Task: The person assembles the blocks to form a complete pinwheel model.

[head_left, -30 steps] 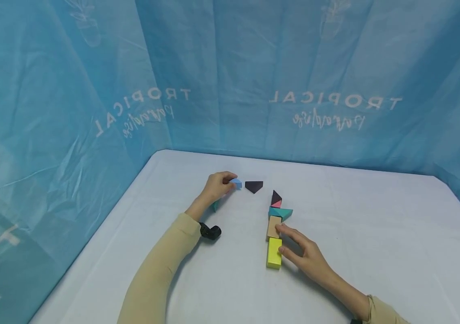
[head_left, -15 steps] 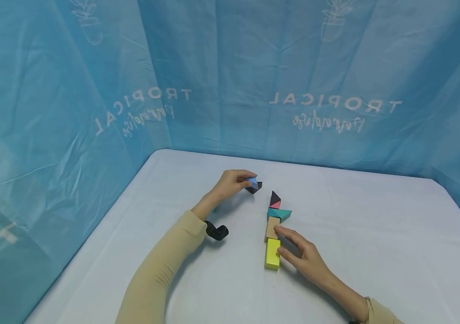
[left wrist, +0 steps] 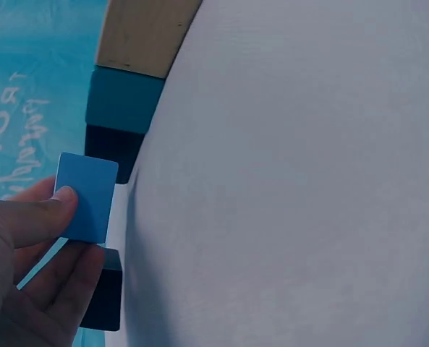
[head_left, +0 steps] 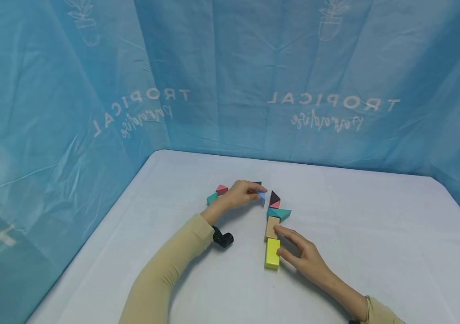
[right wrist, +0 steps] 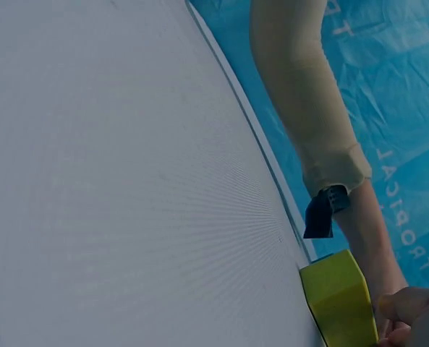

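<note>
My left hand (head_left: 241, 193) pinches a small blue block (left wrist: 90, 202) between thumb and fingers, just left of the far end of a row of blocks. That row runs from a yellow block (head_left: 272, 257) through a plain wooden block (head_left: 271, 228) and a teal block (head_left: 283, 213) to a black and pink triangular piece (head_left: 274, 198). My right hand (head_left: 308, 255) lies along the row's right side, its thumb at the yellow block and a fingertip at the wooden one. Behind the left hand, a black block (head_left: 257, 183) is mostly hidden.
Left of the left forearm's wrist lie a pink block (head_left: 222, 189) and a teal-green block (head_left: 212, 198). A black wrist camera (head_left: 223, 239) juts from the left sleeve. Blue printed curtains (head_left: 230, 126) stand behind and left of the white table (head_left: 355, 225).
My left hand has carried the blue block rightward, past the black block and then nearer, to the row's far end. The pink block has come into sight. The right hand stays put.
</note>
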A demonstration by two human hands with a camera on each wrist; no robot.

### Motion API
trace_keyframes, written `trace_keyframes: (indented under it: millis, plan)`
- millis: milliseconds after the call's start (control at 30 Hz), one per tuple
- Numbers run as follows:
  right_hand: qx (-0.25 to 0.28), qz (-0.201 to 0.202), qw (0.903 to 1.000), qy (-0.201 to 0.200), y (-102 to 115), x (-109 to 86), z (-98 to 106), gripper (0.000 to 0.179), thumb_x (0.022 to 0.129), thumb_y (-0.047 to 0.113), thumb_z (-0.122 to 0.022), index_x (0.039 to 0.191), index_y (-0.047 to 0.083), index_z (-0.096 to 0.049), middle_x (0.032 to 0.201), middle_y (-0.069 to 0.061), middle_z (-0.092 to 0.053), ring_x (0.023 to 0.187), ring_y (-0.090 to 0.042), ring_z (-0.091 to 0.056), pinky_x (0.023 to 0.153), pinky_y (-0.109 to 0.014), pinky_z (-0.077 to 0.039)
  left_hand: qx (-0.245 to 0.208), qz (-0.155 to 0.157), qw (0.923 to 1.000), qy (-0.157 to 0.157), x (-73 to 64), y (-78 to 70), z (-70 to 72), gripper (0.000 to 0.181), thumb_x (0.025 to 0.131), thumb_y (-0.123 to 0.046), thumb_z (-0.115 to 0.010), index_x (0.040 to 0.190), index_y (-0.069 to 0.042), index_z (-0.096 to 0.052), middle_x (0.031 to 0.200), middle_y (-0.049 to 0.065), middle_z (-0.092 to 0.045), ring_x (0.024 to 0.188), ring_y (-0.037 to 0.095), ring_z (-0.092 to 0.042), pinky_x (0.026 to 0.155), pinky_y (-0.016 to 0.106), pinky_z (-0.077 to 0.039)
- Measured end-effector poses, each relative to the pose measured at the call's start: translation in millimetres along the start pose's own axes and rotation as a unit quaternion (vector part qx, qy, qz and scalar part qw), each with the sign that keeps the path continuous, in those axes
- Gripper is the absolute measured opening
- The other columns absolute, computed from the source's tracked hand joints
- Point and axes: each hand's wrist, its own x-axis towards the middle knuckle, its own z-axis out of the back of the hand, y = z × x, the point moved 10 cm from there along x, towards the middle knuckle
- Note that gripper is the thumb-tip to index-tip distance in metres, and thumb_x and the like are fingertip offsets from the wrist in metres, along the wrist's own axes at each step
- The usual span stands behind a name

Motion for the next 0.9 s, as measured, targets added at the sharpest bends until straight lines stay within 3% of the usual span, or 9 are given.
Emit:
trace_keyframes:
  millis: [167, 400, 700, 900]
  plan:
    - [0.009, -0.004, 0.9999, 0.005, -1, -0.1, -1, 0.049, 0.089, -0.001, -0.063, 0.134, -0.006, -0.045, 0.135, -0.023, -0.048, 0.128, -0.037, -0.039, 0.105, -0.02, -0.029, 0.016, 0.015, 0.9997, 0.009, 1.3, 5.5, -10.2, 0.027, 0.091, -0.007, -0.062, 0.117, -0.011, -0.068, 0.119, 0.004, -0.063, 0.109, 0.015, -0.058, 0.09, 0.026, -0.047]
    - [0.009, 0.001, 0.9999, 0.005, 0, 1.7, 0, 0.049, 0.088, -0.002, -0.063, 0.134, -0.007, -0.045, 0.134, -0.023, -0.048, 0.127, -0.038, -0.04, 0.105, -0.02, -0.03, 0.021, 0.02, 0.9996, 0.008, 4.8, 3.6, -12.7, 0.031, 0.091, -0.003, -0.061, 0.12, -0.011, -0.066, 0.121, 0.004, -0.062, 0.112, 0.014, -0.056, 0.092, 0.025, -0.046]
    - [0.006, 0.002, 1.0, 0.0, 1, 1.9, 1, 0.049, 0.087, -0.004, -0.063, 0.133, -0.008, -0.046, 0.133, -0.024, -0.049, 0.125, -0.039, -0.041, 0.103, -0.019, -0.031, -0.013, 0.005, 0.9999, -0.001, 8.6, -0.9, -17.7, 0.034, 0.09, 0.0, -0.061, 0.124, -0.002, -0.06, 0.123, 0.01, -0.061, 0.108, 0.02, -0.06, 0.09, 0.024, -0.047]
    - [0.005, -0.016, 0.9998, -0.006, -2, 0.3, 3, 0.049, 0.087, -0.003, -0.064, 0.133, -0.006, -0.047, 0.134, -0.021, -0.049, 0.126, -0.037, -0.041, 0.102, -0.018, -0.031, -0.011, 0.025, 0.9995, -0.015, 7.9, 2.5, -17.4, 0.036, 0.09, -0.002, -0.062, 0.126, -0.002, -0.059, 0.124, 0.01, -0.06, 0.11, 0.019, -0.059, 0.091, 0.024, -0.046]
